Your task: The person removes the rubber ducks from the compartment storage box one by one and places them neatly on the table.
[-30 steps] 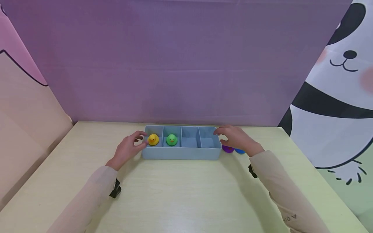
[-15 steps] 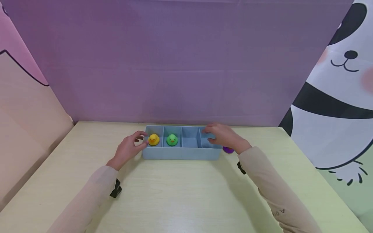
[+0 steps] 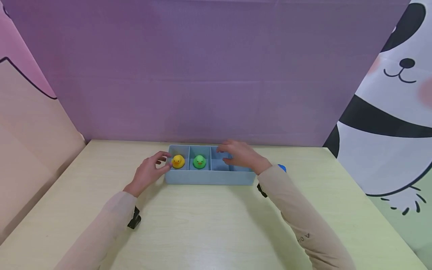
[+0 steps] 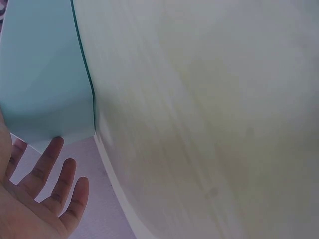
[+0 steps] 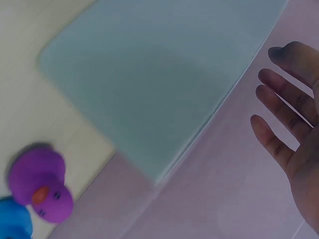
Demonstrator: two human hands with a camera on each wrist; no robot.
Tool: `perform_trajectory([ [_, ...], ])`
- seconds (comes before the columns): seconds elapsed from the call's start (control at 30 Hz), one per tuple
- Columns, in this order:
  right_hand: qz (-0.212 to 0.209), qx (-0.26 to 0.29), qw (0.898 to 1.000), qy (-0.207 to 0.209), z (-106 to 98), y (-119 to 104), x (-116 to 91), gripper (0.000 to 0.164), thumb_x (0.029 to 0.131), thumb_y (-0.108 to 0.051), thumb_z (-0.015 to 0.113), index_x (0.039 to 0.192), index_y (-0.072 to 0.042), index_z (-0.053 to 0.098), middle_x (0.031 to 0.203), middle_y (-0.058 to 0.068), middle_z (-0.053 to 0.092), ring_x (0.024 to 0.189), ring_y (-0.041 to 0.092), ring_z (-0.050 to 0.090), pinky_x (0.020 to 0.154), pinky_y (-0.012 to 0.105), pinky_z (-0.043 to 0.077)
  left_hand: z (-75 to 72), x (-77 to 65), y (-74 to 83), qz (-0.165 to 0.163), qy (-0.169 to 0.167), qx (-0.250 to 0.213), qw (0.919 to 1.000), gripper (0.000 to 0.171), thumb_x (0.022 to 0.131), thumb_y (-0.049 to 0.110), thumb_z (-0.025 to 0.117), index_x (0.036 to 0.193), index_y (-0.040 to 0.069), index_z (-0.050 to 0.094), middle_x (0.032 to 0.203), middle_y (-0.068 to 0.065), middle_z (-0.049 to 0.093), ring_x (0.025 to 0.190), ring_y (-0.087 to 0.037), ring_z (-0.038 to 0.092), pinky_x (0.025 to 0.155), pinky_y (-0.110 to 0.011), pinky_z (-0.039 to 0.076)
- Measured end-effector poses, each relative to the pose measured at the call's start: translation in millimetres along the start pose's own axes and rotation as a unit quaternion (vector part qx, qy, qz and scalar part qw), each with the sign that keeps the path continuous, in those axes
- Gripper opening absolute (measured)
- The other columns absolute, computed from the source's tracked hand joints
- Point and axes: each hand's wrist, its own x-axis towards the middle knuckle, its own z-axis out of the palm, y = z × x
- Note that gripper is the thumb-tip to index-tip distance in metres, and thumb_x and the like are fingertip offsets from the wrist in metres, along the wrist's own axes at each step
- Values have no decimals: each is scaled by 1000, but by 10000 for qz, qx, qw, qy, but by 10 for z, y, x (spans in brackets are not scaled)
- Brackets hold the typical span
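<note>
Since the blue-grey box (image 3: pixel 209 178) is set lengthwise across the far side of the bench (image 3: pixel 195 232), each of its compartments can presumably be reached from above by either hand. The ducks in it are placed one to a compartment, the yellow duck (image 3: pixel 178 161) in the leftmost and the green duck (image 3: pixel 199 161) in the next, apparently so that they are kept apart. The left end of the box is flanked by the left hand (image 3: pixel 147 173), whose thumb and fingers are parted and lightly bent; perhaps the box is meant to be steadied there, though a firm hold cannot be made out.

By the right hand (image 3: pixel 241 154), nothing is seen to be held: it is poised above the third compartment, with its fingers spread and loosely curved. The green duck lies to the left of those fingertips and is not touched. The yellow duck lies just beside the left thumb; whether it is touched cannot be told. Beyond the right end of the box, the purple duck (image 5: pixel 40 181) and the blue duck (image 5: pixel 12 219) are seen close together, behind the right hand; from the head view, the purple one is hidden and the blue one is partly covered by the right sleeve (image 3: pixel 300 217).
</note>
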Motion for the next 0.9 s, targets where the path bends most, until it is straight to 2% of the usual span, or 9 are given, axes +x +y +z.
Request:
perform_trajectory([
  [0.4,-227,-62,9997,-98,94,-187,300,32,82,-12,65,114,-12,62,114,1,61,108,20,55,83,35,50,7,4,-11,15,-7,-27,10000,37,88,33,56,123,19,52,120,-13,59,109,-32,54,83,-50,47],
  [0.67,-35,157,9997,-206,170,-257,448,31,83,-14,65,114,-12,62,114,3,61,105,20,55,86,34,49,9,-7,-2,-39,-37,-60,10000,37,88,34,56,122,19,52,121,-12,59,110,-33,54,84,-51,46],
  [0.9,239,151,9989,-375,267,-251,553,32,82,-14,66,114,-13,63,116,0,60,107,18,54,89,33,48,14,8,-23,5,-32,-69,10000,37,89,33,56,123,19,51,121,-13,59,110,-33,54,85,-51,46],
])
